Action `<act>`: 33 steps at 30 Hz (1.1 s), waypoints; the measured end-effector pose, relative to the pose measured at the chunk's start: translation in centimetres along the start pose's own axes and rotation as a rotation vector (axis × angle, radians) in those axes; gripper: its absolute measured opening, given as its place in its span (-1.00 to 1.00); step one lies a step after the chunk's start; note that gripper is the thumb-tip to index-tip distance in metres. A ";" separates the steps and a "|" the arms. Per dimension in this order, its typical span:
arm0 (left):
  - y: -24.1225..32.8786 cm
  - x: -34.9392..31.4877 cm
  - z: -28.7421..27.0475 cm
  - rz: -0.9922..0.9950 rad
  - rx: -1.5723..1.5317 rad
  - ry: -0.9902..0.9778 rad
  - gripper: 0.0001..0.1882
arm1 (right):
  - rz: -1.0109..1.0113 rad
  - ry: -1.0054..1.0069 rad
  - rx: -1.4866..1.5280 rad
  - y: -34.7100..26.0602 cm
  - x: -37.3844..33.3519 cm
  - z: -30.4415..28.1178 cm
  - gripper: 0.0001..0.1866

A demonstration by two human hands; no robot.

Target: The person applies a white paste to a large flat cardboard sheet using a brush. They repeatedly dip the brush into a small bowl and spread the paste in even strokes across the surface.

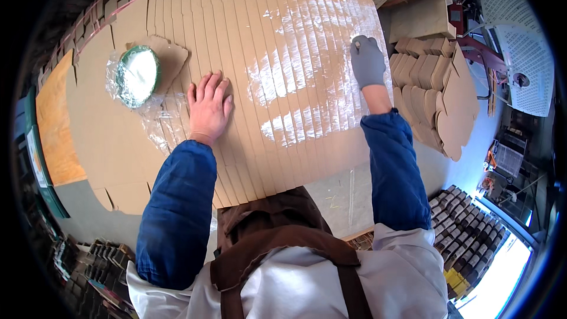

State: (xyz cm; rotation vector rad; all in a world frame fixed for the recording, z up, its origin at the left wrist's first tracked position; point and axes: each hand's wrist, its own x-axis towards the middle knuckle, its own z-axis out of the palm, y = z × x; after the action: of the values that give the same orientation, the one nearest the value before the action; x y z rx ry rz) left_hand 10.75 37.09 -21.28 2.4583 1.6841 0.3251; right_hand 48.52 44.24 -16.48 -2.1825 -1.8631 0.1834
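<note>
Overlapping sheets of brown cardboard (236, 142) lie fanned out in a row, with white wet-looking streaks (301, 53) smeared over their right half. My left hand (209, 105), bare, rests on the sheets with its fingers slightly apart, holding nothing. At the right edge of the white area is my right hand (368, 62) in a grey glove, closed like a fist. A small pale tip shows at its fingers; the rest of what it grips is hidden. Left of my left hand stands a round green-rimmed tub (139, 75) of white stuff, with crumpled clear plastic (162, 121) around it.
Stacks of cut cardboard pieces (425, 82) stand to the right of the sheets. A torn cardboard scrap (168, 62) lies beside the tub. An orange-brown board (58, 124) is at the far left. More bundled stacks (466, 230) sit at the lower right, near a bright opening.
</note>
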 end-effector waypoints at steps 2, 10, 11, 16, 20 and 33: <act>0.1 0.0 0.0 -0.010 -0.003 0.010 -0.55 | -0.148 0.039 0.164 -4.2 -4.3 -0.4 -0.86; 0.1 0.0 -0.3 0.006 -0.015 -0.012 -0.55 | -0.083 -0.055 0.155 -4.8 -8.1 0.6 -0.89; -0.3 0.4 -0.4 0.000 0.002 0.008 -0.55 | -0.156 -0.083 0.197 -7.0 -8.9 0.3 -0.90; 0.2 0.1 -0.1 0.008 -0.018 0.018 -0.56 | -0.158 -0.171 0.206 -9.6 -12.4 0.7 -0.85; -0.4 0.2 0.0 -0.003 0.016 0.030 -0.56 | -0.156 -0.180 0.339 -11.7 -9.5 -0.5 -0.87; 0.2 -0.1 0.0 0.008 0.008 -0.001 -0.56 | -0.155 -0.371 0.127 -8.4 -16.7 -0.7 -0.86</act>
State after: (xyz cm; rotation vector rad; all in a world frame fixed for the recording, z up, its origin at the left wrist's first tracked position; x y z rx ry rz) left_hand 10.88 36.90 -21.27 2.4708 1.6793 0.3193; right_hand 37.92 28.86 -14.69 -2.0122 -2.1331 0.6957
